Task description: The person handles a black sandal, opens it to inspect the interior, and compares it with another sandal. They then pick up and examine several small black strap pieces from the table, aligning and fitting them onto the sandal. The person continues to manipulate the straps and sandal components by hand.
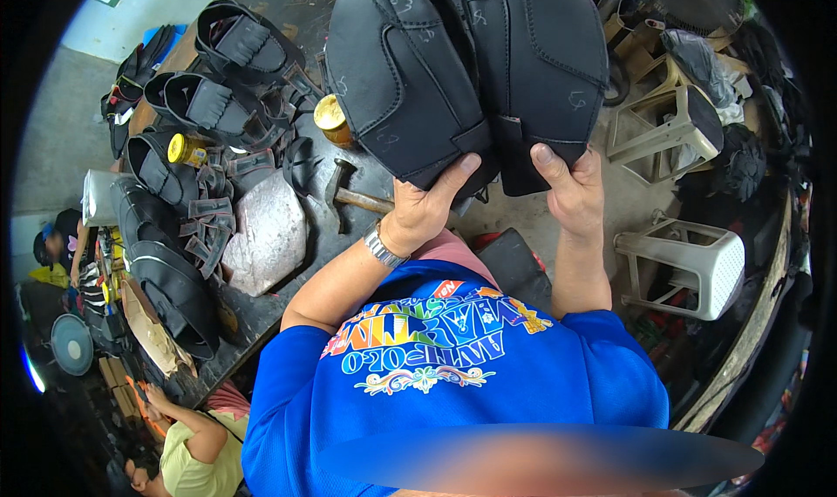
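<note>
Indoors, a dark worktable (373,178) carried a hammer (337,199). Left of the hammer: a pale, scuffed slab (266,235), then a row of curved black footwear parts (164,292). Just beyond the hammer stood an open yellow jar (330,115). Two stitched black panels (397,83) were raised beyond and right of the hammer. Left hand (425,211) was closed on the left panel's near end, thumb in front, fingers hidden; right hand (577,192) gripped the other panel likewise. Table edge ran nearer the person than the hammer. Well right of the hammer, grey floor (520,215) reached pale plastic stools (717,270).
</note>
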The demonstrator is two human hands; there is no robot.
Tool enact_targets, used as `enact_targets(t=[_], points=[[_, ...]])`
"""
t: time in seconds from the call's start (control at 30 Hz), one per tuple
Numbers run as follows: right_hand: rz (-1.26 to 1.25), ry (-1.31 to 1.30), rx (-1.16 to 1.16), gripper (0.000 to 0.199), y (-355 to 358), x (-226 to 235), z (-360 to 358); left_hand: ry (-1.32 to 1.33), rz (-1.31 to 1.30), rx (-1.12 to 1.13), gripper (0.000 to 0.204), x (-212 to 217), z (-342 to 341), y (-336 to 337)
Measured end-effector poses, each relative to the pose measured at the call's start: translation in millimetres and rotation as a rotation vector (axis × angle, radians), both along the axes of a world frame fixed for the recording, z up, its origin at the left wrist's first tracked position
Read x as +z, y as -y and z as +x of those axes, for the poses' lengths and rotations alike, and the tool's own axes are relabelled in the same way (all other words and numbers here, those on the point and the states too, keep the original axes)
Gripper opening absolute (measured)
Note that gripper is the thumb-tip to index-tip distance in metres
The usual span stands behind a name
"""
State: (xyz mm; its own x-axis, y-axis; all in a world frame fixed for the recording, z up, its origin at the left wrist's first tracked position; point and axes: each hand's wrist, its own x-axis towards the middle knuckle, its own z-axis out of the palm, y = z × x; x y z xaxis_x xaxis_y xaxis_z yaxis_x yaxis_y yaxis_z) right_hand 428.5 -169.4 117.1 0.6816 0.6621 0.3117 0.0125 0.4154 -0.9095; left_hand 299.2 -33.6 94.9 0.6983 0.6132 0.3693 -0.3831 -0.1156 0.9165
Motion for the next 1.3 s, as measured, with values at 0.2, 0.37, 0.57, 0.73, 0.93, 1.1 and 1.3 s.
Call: enact_targets(t=[0.2,0.37,0.57,0.73,0.93,1.1,1.3], points=[[-0.036,0.023,0.023,0.022,2,3,-4,0.0,0.009,0.014,0.021,-2,-1,-2],[-0.027,0.044,0.011,0.023,2,5,-7,-0.024,0.06,0.021,0.021,1,-2,-3],[-0.036,0.071,-0.032,0.023,0,10,-12,-0.017,0.065,0.015,0.02,4,-3,-2],[-0.056,0.098,-0.074,0.02,0,12,-14,-0.018,0.106,0.031,0.02,6,-2,-3],[-0.062,0.12,-0.099,0.02,0,12,-14,-0.053,0.156,0.048,0.02,8,-3,-3],[-0.028,0.088,-0.07,0.021,-1,14,-18,-0.047,0.153,0.068,0.018,10,-4,-1],[-0.063,0.34,-0.14,0.025,-6,9,-19,-0.047,0.294,0.117,0.018,13,-1,2]])
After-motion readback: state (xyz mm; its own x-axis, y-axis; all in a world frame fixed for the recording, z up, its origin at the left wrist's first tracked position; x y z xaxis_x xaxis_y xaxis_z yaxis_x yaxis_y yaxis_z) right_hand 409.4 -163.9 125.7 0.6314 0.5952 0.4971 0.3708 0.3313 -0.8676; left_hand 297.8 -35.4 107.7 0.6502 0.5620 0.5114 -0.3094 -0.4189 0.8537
